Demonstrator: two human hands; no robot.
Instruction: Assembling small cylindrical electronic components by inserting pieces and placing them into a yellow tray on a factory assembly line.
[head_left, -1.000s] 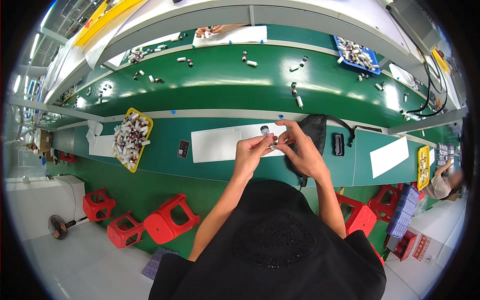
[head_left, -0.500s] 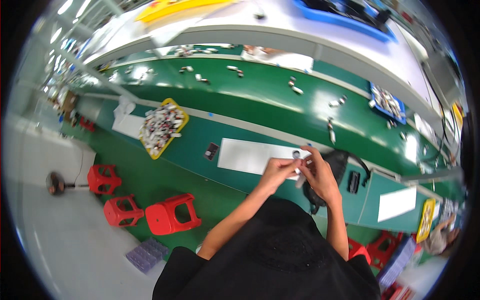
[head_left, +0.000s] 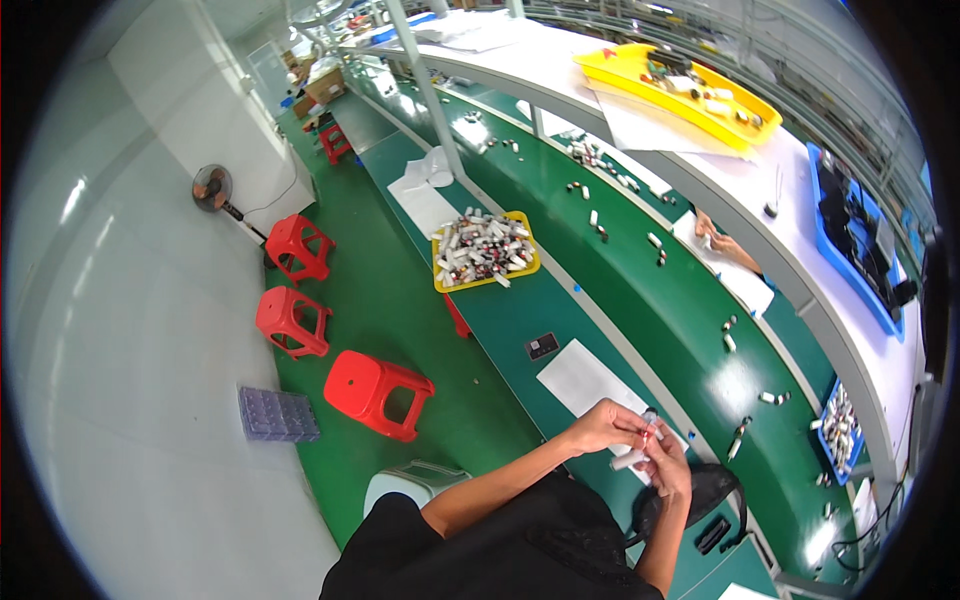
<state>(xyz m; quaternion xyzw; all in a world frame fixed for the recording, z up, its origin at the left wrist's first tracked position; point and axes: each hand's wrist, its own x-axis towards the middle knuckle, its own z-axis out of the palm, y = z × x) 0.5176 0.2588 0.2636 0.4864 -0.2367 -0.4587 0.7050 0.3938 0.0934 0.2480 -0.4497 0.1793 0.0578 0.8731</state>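
My left hand (head_left: 604, 427) and my right hand (head_left: 669, 467) meet over a white sheet (head_left: 585, 380) on the green bench. Between them is a small device made of a white cylinder (head_left: 628, 460) and a clear piece with a dark tip (head_left: 651, 416). The fingers of my right hand are closed round the device, the white cylinder sticking out toward the lower left. My left thumb and fingertips pinch it near its middle, where a bit of red shows. How its parts join is hidden by the fingers.
A yellow tray (head_left: 536, 262) heaped with similar devices stands farther along the bench. A flat dark card-like object (head_left: 542, 346) lies beyond the sheet; a black bag (head_left: 712, 487) lies right. Devices dot the green conveyor (head_left: 680, 300). Another person's hands (head_left: 728, 245) work across it. Red stools (head_left: 357, 385) stand left.
My view has swung left, bringing the stools and yellow tray further into sight. My hands stay together, and the white cylinder now points out to the lower left.
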